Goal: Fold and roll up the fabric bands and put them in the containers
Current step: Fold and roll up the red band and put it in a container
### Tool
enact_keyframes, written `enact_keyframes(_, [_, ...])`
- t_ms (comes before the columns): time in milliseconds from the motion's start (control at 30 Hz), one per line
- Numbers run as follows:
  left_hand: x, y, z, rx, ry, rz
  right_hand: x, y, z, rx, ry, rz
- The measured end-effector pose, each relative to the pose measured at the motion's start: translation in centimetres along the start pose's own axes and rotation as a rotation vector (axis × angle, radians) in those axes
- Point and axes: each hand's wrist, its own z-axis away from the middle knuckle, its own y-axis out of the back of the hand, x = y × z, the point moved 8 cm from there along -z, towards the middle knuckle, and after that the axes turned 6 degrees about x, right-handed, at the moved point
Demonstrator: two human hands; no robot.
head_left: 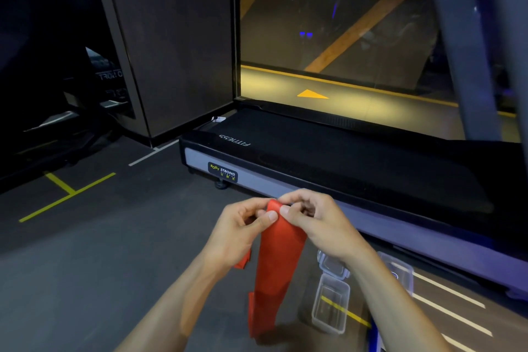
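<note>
The left hand (243,226) and the right hand (308,217) meet in mid-air, each pinching the top end of a red fabric band (278,260) between thumb and curled fingers. The band hangs straight down from that grip, its lower end folded over just above the dark grey floor (100,251); a short red flap shows beneath the left wrist. On the floor to the right of the band stands an open clear plastic container (331,306), with another clear container (331,264) just beyond it and a third (398,268) partly hidden behind the right forearm. Yellow and white tape lines (68,194) cross the floor. Beyond the hands lies a black treadmill (328,157) with a grey side rail, lettered "FITNESS" and "BODY STRONG". Behind it a glass wall (328,37) looks onto a yellow-lit lane with an arrow, beside a dark panel (177,43).
</note>
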Motion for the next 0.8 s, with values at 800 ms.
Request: enact_keyframes(800, [-0.2,0.1,-0.1,0.024,0.060,0.069,-1.5,0.5,-0.2,0.037,0.193,0.362])
